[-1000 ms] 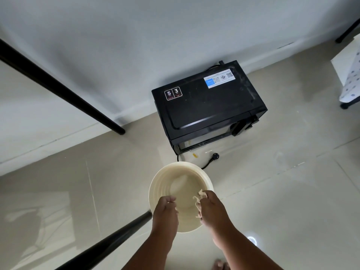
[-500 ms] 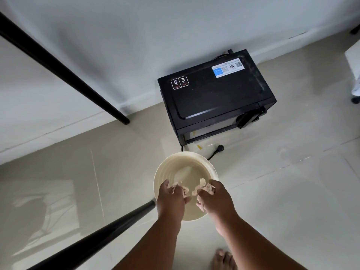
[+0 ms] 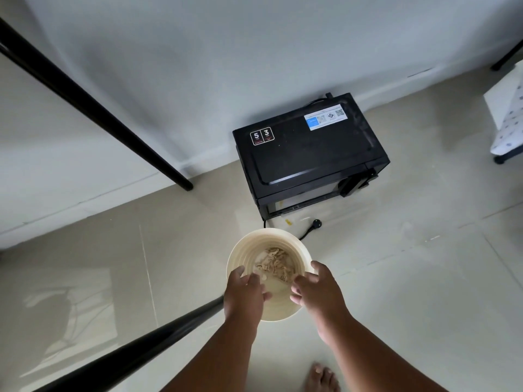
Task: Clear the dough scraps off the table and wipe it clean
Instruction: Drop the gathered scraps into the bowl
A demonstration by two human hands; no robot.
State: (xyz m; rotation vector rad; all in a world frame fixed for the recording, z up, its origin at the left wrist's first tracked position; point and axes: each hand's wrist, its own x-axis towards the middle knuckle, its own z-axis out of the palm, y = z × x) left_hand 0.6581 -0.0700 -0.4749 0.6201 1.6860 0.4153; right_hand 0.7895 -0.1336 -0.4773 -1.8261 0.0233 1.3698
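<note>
A cream round bin [image 3: 240, 250] stands on the tiled floor below me. A heap of pale dough scraps [image 3: 274, 263] lies at its bottom. My left hand [image 3: 245, 292] hovers over the bin's near left rim, fingers spread and holding nothing. Over the near right rim is my right hand [image 3: 317, 290], also with its fingers apart and empty. The table top is out of view.
A black microwave oven [image 3: 308, 154] sits on the floor by the wall, its plug [image 3: 317, 223] lying loose in front. Two black table legs [image 3: 93, 106] [image 3: 135, 346] slant across the left. A white stand [image 3: 506, 120] is at the right edge. My bare foot [image 3: 322, 377] shows below.
Both hands held dough scraps over the bin; they have opened and the scraps now lie in the bin's bottom. The view has shifted slightly.
</note>
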